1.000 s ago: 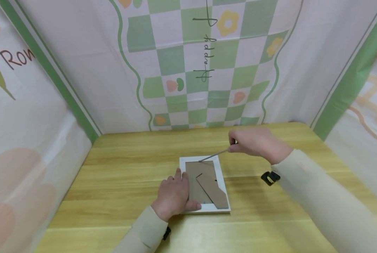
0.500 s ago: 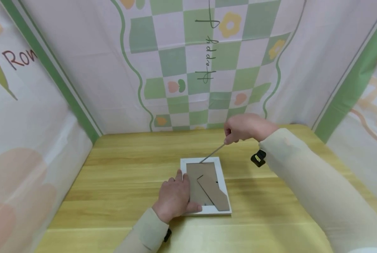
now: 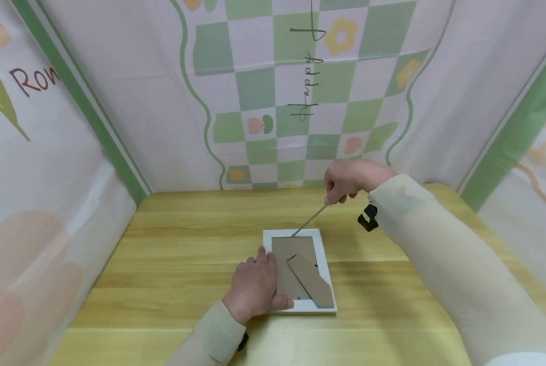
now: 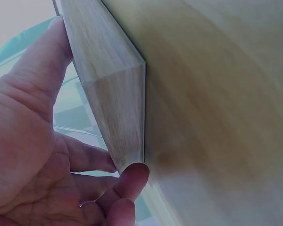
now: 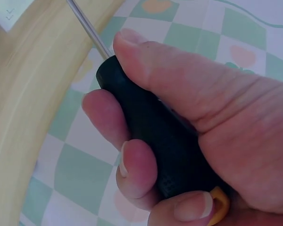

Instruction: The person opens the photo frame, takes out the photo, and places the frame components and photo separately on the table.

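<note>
A white picture frame [image 3: 320,249] lies face down on the table, its brown backing board [image 3: 287,280] and fold-out stand [image 3: 311,284] showing. My left hand [image 3: 253,284] grips the frame's near left corner, thumb over the near border and fingers along the left side. In the left wrist view, those fingers curl at the frame's wood-toned edge [image 4: 115,108]. My right hand [image 3: 346,180] holds a screwdriver, wrapped round its black handle [image 5: 151,136]. The thin metal shaft [image 3: 311,218] slants down, its tip at the backing board's far edge.
The wooden table [image 3: 172,244] extends around the frame on all sides. A checkered cloth [image 3: 296,127] hangs behind it, with printed curtains [image 3: 94,223] at both sides. A black strap piece [image 3: 368,217] hangs by the right sleeve.
My right hand has risen and shifted slightly left, so the screwdriver stands steeper, its tip still at the backing board's far edge. My left hand keeps its hold on the picture frame.
</note>
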Demonstrator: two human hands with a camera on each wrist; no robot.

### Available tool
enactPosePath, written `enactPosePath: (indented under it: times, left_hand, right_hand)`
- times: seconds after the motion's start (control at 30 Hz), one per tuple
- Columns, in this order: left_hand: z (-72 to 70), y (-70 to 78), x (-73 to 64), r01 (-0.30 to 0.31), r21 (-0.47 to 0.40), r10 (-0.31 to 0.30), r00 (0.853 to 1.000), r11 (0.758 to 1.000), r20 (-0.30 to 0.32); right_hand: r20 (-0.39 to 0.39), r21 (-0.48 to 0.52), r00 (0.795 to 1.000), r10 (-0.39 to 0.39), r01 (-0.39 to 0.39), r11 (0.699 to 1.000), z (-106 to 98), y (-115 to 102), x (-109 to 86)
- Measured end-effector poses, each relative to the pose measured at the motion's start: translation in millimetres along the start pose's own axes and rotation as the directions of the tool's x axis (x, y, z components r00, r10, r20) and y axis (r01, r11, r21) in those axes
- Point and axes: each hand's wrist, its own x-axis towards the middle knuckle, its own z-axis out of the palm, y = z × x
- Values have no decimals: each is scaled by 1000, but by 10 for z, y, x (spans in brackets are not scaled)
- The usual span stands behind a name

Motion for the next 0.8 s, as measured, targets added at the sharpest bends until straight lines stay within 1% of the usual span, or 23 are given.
enactPosePath:
  times: [0.17, 0.33, 0.47, 0.57, 0.63, 0.8]
  left_hand:
    - [-24, 20, 6, -4, 19, 4, 1000, 1000, 4]
    - [-33, 32, 13, -4, 28, 4, 1000, 1000, 0]
    - [-29, 41, 13, 4, 31, -4, 1000, 1000, 9]
    - [-21, 42, 12, 9, 31, -10, 1000, 999, 17]
    - [-23, 43, 12, 13, 14, -13, 1000, 1000, 17]
    - [-32, 42, 3, 19, -77, -17, 1000, 997, 21]
  right_hand:
    - [17, 28, 999, 32, -32, 999, -49, 16, 5]
    - [19, 35, 999, 40, -41, 999, -78, 25, 2]
    - [-1, 21, 999, 36, -36, 999, -37, 17, -40]
    - [-23, -15, 999, 23, -23, 1000, 18, 9, -91]
    - [-35, -35, 999, 17, -18, 999, 56, -1, -129]
    - [-76, -109, 997, -1, -7, 994, 162, -37, -193]
